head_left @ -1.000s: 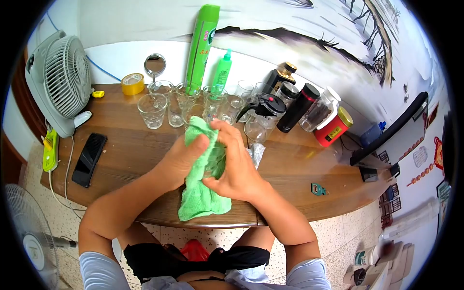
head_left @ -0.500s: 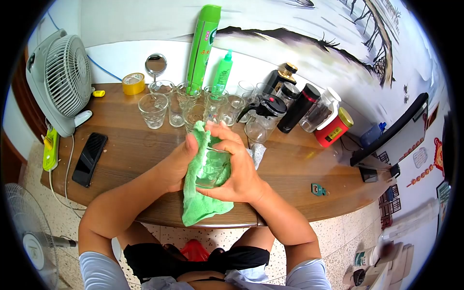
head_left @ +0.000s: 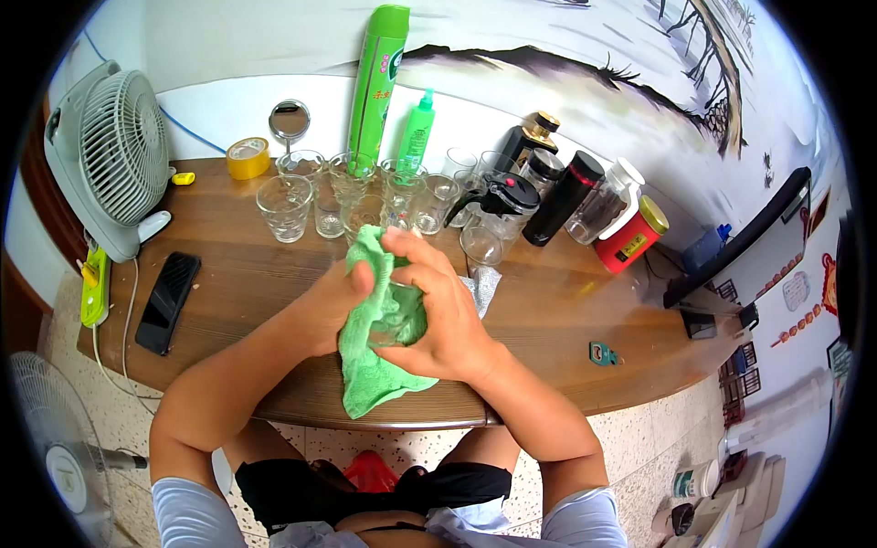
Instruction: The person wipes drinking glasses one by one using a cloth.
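Observation:
Between my hands, above the table's front edge, is a clear drinking glass lying on its side. My right hand curls around the glass from the right, thumb below and fingers above. A green cloth covers the glass's left side and hangs down below it. My left hand is closed on the cloth, its thumb up along the cloth's edge; its other fingers are hidden behind the cloth. Just beyond my hands stand several clear glasses and a glass teapot with a black lid.
A grey fan, a black phone and a green power strip are on the left. Along the wall stand a green spray can, a green bottle, a black flask and a red tin. A bottle opener lies right.
My hands, the glass and the cloth have shifted slightly left. The glass looks turned a little more, and the cloth's hanging part has moved up slightly.

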`<state>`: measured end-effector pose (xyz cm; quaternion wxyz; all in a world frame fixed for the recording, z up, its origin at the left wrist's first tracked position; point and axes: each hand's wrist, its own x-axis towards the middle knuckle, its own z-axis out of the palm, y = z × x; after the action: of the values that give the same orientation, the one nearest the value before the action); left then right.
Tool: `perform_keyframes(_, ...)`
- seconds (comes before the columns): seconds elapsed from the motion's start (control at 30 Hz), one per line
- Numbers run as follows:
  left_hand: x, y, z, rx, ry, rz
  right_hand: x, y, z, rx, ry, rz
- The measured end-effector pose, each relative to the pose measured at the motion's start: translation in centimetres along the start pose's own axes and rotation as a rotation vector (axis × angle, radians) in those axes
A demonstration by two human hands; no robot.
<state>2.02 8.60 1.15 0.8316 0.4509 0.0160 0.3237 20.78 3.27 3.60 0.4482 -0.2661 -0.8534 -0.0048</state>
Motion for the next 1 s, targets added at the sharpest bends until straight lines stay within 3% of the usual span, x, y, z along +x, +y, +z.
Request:
perform_keyframes(0.1,-0.5,-0.1,0.0,-0.04,-0.089,-0.037,-0.2,0.3,0.2,0.016,0.013,-0.079)
perform_keyframes(0.4,0.2,-0.5,1.5,0.369,0.249,0.165,0.2,-1.2,0.2,-0.216,0.028,0.128)
perform_keyframes(0.5,0.1,-0.6,1.5,0.367,0.238,0.159,0.0,-1.0,0.2,-0.14,0.019,0.115)
perform_keyframes(0.6,0.0,-0.3,0.6,0.299,0.147,0.025,-0.1,-0.7,0.2,-0.078,0.018,0.036)
perform_keyframes(0.8,-0.6,0.2,0.7,0.091,-0.06,-0.036,0.0,-0.2,0.1,0.018,0.067,-0.116)
perform_keyframes(0.9,-0.4,0.4,1.4,0.145,0.012,0.019,0.0,-0.6,-0.1,-0.086,0.065,-0.044)
perform_keyframes(1.0,0.2,0.3,1.2,0.403,0.167,0.074,0.3,-1.2,-0.4,-0.21,0.061,0.063)
